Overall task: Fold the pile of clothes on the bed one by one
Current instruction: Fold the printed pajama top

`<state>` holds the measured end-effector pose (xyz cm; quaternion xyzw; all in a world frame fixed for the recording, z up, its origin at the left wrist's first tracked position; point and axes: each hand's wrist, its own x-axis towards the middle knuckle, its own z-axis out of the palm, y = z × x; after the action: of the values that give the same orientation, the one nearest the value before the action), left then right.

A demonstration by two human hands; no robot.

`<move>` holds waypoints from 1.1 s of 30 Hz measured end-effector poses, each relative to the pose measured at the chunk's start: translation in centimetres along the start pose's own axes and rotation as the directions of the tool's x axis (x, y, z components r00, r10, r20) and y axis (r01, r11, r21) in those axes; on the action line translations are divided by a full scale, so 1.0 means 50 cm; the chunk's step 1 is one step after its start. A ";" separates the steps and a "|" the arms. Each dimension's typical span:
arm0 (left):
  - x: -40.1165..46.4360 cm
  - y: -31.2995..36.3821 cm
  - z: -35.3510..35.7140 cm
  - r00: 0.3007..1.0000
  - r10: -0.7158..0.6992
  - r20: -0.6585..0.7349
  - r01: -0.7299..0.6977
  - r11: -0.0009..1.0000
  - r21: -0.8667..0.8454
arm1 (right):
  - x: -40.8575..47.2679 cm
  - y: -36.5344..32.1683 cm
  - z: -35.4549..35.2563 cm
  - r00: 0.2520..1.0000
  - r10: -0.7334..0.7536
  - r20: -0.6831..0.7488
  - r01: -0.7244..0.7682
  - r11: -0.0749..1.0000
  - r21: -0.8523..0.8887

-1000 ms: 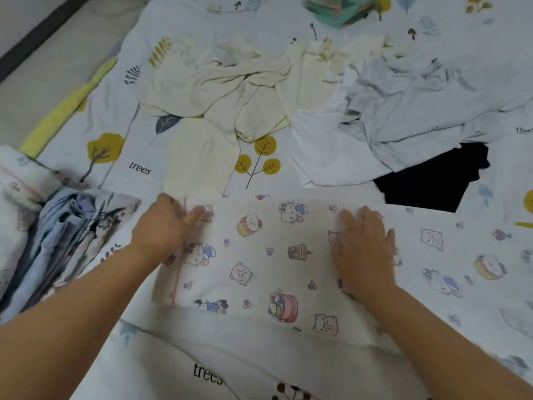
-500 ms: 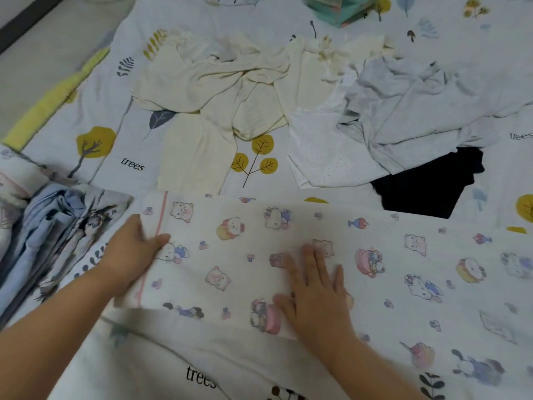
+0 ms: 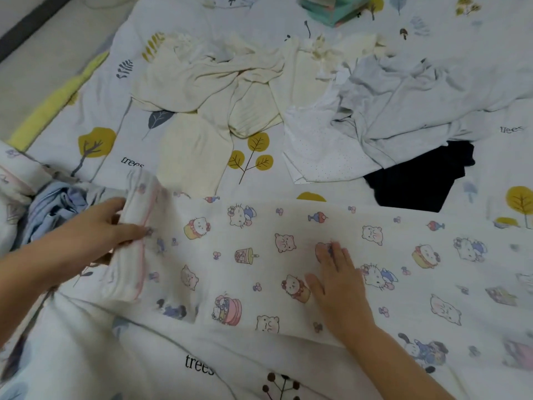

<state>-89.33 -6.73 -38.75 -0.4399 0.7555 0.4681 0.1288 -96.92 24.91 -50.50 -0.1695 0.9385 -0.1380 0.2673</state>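
The cartoon-print garment [image 3: 259, 255] lies stretched across the near part of the bed [image 3: 95, 111], and everything else can be placed from it: the unfolded pile of cream clothes [image 3: 207, 82], a white dotted piece [image 3: 317, 145], a grey top [image 3: 418, 90] and a dark item [image 3: 418, 180] sits beyond its far edge, while a bundle of blue-striped fabric [image 3: 57, 209] lies just off its left end. The left hand [image 3: 95, 226] grips that left end, fingers and thumb curled round the pink-seamed hem, which is lifted and curling inward. The right hand [image 3: 337, 284] rests flat on the cloth near its middle, fingers straight, pressing it down. The step appears to be folding the left end over toward the centre. To do it well, the flat hand should mark the fold line and hold the lower layer still, while the gripping hand carries the hem across low and level so the long edges line up; slack near the hem could wrinkle, so smoothing outward after laying it down seems wise.
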 end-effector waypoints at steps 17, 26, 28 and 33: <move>-0.113 0.082 0.449 0.905 0.372 0.204 -0.389 0.920 0.046 | -0.017 0.057 -0.110 0.921 0.316 0.228 -0.345 0.389 0.854; -0.025 0.014 0.399 0.817 0.577 -0.009 -0.501 0.717 0.484 | -0.044 0.118 -0.127 0.887 0.459 -0.047 -0.280 0.618 0.735; -0.020 0.001 0.408 0.794 0.607 0.028 -0.515 0.647 0.562 | -0.056 0.139 -0.125 0.823 0.549 -0.144 -0.360 0.701 0.616; -0.035 -0.031 0.456 0.760 0.633 0.147 -0.560 0.525 0.641 | -0.047 0.103 -0.104 0.787 0.342 -0.514 -0.338 0.935 0.104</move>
<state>-92.03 12.68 -50.67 -0.1046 0.9783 0.1667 0.0653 -99.14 31.35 -46.98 0.0471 0.9900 -0.1315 0.0223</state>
